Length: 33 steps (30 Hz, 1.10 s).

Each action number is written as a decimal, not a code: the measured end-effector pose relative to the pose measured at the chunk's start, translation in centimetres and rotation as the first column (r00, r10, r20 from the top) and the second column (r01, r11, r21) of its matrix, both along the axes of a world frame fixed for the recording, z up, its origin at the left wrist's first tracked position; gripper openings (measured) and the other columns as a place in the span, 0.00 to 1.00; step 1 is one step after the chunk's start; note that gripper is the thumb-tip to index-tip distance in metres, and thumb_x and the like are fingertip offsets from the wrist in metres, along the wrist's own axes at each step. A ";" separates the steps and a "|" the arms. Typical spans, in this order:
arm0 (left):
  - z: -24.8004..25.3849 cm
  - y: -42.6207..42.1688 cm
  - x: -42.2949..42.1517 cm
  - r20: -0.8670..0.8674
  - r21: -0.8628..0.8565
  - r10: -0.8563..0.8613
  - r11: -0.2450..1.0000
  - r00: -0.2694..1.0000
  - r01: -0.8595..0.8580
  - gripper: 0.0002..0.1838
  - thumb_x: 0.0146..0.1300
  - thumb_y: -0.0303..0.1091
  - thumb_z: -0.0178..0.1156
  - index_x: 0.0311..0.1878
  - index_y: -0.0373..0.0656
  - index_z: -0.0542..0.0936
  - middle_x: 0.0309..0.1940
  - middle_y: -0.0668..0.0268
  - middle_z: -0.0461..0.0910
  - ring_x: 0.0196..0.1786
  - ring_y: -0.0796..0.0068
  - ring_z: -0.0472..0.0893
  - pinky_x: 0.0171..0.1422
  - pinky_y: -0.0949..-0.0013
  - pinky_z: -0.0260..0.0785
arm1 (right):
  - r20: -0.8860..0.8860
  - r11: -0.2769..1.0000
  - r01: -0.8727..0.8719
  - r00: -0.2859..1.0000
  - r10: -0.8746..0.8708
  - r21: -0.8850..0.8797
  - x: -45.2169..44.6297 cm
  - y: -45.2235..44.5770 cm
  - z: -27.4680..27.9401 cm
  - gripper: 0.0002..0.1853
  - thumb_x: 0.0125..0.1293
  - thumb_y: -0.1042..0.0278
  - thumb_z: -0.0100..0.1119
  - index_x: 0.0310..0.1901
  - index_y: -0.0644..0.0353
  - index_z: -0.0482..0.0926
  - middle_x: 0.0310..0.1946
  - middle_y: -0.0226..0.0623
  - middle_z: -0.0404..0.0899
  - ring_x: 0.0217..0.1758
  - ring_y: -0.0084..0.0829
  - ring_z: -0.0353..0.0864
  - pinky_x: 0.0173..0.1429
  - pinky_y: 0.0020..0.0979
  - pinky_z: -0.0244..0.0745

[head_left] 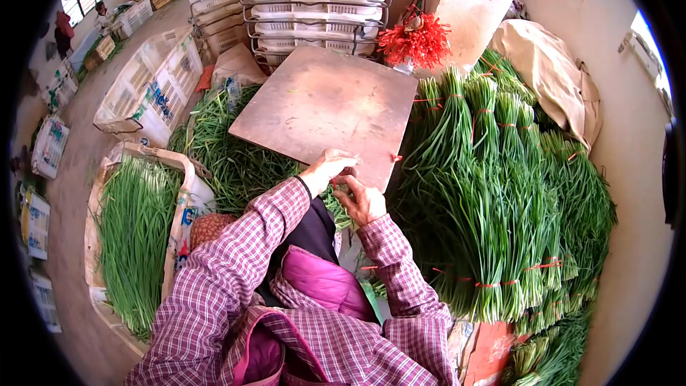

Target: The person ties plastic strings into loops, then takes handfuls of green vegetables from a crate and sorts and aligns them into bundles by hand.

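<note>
My left hand (330,169) is over the near edge of a flat brown board (321,96), its fingers bent together; what they hold, if anything, is hidden. Close beside it, my right hand (364,202) has its fingers curled inward. A small bit of red tie (334,185) shows at the right fingertips. Another red tie (396,158) lies at the board's right edge. Loose green stalks (232,146) are heaped left of the board and under its edge.
Bundled green chives (493,193) with red ties are piled high on the right. A crate (191,186) of loose chives stands on the left. Stacked white crates (318,11) and a hanging bunch of red ties (414,39) are behind the board. Other people are far left.
</note>
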State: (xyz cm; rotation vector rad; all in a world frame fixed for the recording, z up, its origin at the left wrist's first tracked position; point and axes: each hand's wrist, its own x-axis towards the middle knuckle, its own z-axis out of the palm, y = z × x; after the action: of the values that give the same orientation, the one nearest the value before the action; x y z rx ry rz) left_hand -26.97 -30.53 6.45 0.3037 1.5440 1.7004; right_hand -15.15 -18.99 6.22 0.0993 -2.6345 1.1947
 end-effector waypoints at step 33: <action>-0.5 1.5 1.9 0.034 0.063 0.017 0.998 0.999 -0.019 0.11 0.66 0.38 0.58 0.40 0.40 0.81 0.28 0.67 0.81 0.31 0.77 0.80 0.41 0.71 0.75 | 0.000 0.835 0.177 0.978 -0.207 -0.521 -1.4 10.2 1.2 0.12 0.65 0.62 0.59 0.39 0.64 0.78 0.26 0.29 0.79 0.29 0.16 0.74 0.35 0.22 0.70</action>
State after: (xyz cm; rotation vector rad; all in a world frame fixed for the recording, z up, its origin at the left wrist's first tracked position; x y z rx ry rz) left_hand -25.02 -29.01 5.92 0.2932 1.4741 1.7625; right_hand -16.53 -8.75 7.39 -0.2231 -2.1166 1.7448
